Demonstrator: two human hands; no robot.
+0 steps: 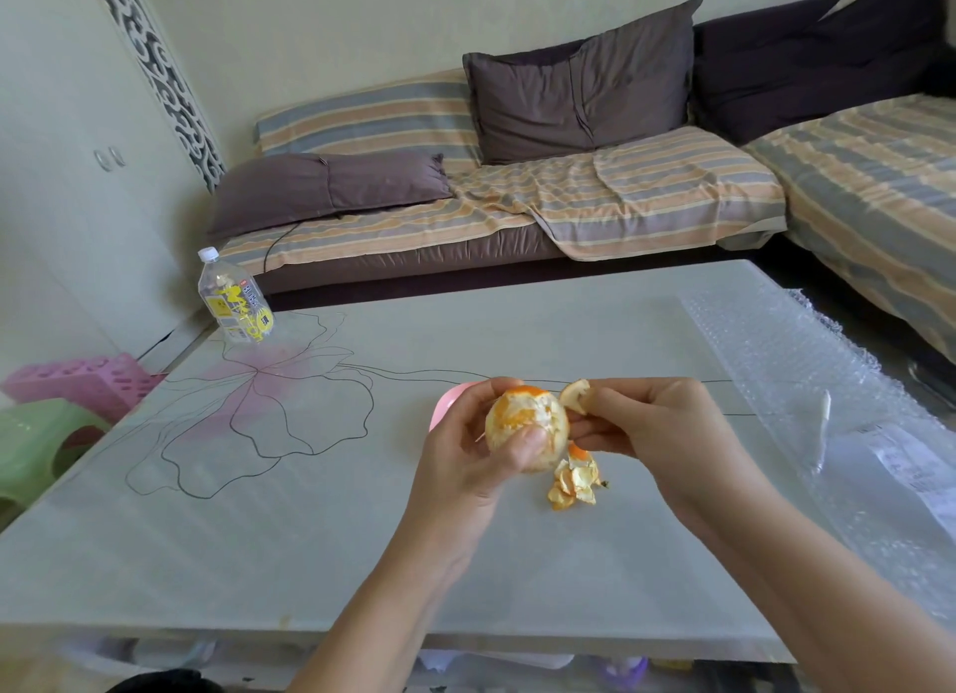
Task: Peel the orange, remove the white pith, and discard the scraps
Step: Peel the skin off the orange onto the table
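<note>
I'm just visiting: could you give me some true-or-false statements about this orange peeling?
1. The left hand holds the orange. True.
2. The orange still wears all its peel. False: most is off; a patch remains on top.
3. The right hand pinches a piece of peel. True.
4. The peel scraps lie in a bowl. False: they lie on the table.
5. The bottle lies on its side. False: it stands upright.

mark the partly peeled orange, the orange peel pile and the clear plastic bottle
partly peeled orange (522, 415), head view, pithy front
orange peel pile (571, 483), head view, middle
clear plastic bottle (238, 304), head view, yellow label
</note>
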